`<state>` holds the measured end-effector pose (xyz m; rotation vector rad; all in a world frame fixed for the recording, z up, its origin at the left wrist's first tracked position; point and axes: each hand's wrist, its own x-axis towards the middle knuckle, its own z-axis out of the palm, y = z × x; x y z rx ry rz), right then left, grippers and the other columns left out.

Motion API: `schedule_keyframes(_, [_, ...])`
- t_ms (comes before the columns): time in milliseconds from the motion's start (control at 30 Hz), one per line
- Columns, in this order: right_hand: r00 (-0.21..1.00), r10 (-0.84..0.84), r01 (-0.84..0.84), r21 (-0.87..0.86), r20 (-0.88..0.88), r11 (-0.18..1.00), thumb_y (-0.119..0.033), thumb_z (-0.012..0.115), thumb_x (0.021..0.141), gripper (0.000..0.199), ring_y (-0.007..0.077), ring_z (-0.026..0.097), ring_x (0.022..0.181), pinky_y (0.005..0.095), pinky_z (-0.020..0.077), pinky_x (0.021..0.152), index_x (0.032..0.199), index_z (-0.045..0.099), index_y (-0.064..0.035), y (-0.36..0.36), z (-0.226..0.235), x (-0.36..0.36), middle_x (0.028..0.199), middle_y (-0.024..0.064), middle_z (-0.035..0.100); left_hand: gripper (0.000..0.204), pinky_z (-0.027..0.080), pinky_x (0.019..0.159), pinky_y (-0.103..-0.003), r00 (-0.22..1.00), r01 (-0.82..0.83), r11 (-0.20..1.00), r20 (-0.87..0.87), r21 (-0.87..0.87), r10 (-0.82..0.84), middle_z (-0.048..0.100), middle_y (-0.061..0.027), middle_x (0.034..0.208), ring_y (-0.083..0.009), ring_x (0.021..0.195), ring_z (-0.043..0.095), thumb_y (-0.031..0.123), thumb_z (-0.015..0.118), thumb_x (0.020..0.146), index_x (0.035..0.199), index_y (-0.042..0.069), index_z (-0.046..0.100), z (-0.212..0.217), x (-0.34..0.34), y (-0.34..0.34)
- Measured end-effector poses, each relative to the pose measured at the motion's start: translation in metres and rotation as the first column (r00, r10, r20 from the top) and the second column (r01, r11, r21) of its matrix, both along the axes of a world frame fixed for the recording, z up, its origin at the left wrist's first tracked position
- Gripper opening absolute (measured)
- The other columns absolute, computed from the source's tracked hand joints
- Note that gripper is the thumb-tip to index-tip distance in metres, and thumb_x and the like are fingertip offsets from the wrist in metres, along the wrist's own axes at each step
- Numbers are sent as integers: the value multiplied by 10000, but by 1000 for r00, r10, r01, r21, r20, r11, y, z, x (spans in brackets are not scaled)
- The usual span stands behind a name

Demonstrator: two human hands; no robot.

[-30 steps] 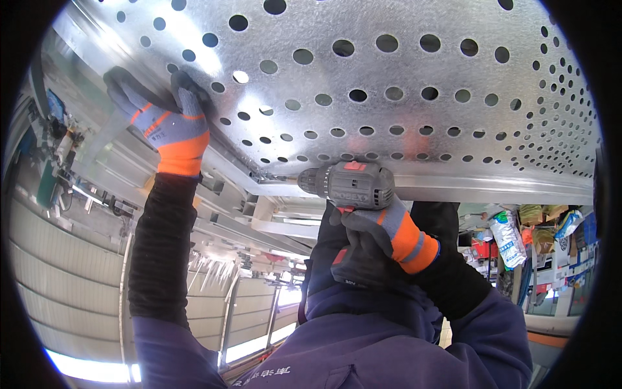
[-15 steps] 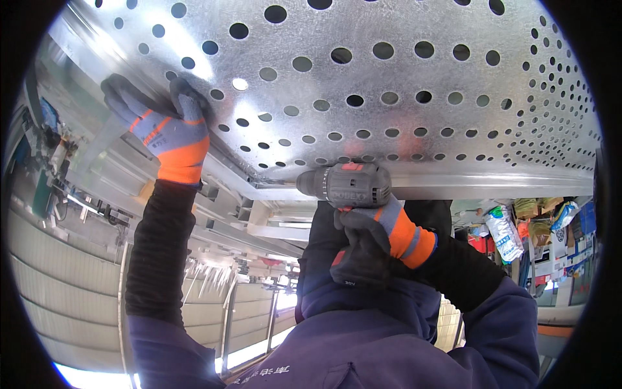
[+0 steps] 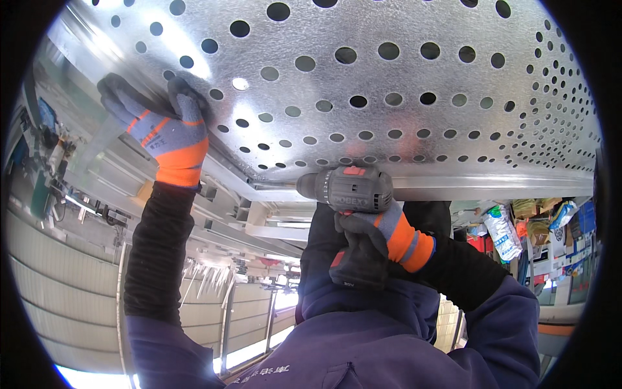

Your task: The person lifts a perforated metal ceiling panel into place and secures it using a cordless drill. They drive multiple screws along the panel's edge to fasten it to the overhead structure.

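A silvery perforated metal panel fills the upper part of the head view, set in a metal frame. At its left side my left hand, in a grey and orange work glove, grips the frame's rail, thumb on the panel side and fingers over the edge. A dark grey cordless drill is in my right hand, gloved alike and wrapped round the handle. The drill lies level along the near edge, its chuck and thin bit pointing left toward the frame's corner. What the bit's tip touches is too small to tell.
Metal profiles lie beyond the frame at the lower left. On the right, past the panel's near edge, are a white printed bag and several coloured packages. A pale ribbed wall stands at the left.
The drill and my right hand have shifted very slightly, and the thin bit shows more clearly ahead of the chuck. My left hand keeps its place on the rail.
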<state>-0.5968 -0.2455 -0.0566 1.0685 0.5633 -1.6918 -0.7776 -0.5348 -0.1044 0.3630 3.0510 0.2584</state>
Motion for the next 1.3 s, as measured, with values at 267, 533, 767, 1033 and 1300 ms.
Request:
schedule_keyframes(267, [998,62,-62,47,-9,997,-75,762,795,238,142,613,524,286,497,453,991,641,-15,0,5,-13,732,45,643,969,158,1179,-596,999,4,999,43,-44,-3,120,-346,1569,-516,1453,161,402,662,866,1539,-62,141,-1,0,-11])
schedule_keyframes(533, [998,55,-55,59,6,997,-78,759,789,256,137,615,529,285,501,459,1008,647,-11,-2,0,-13,740,47,650,810,169,1192,-534,1000,-19,999,2,-31,19,192,-330,1556,-478,1449,211,274,606,936,1523,-97,188,1,-1,1])
schedule_keyframes(767, [975,222,-220,-61,26,974,-65,753,798,305,137,633,719,297,539,649,1080,642,-27,8,-6,-28,858,46,671,937,161,1168,-613,999,-28,998,36,-53,30,136,-353,1562,-524,1449,160,459,630,906,1529,-61,163,-2,-1,-10])
schedule_keyframes(1033, [968,233,-234,6,-93,972,-54,763,790,370,137,641,835,306,560,764,1138,642,-36,7,-9,-17,950,42,682,918,162,1170,-613,1000,-5,999,23,-50,6,130,-347,1570,-525,1451,160,426,636,893,1522,-63,180,-1,-1,-8])
schedule_keyframes(1300, [952,213,-209,43,-221,977,-65,775,801,398,129,646,846,310,566,761,1171,629,-41,6,-18,-25,999,43,682,903,173,1171,-596,1000,-16,998,17,-61,18,168,-340,1559,-510,1443,194,386,631,881,1524,-66,186,-1,-2,-8])
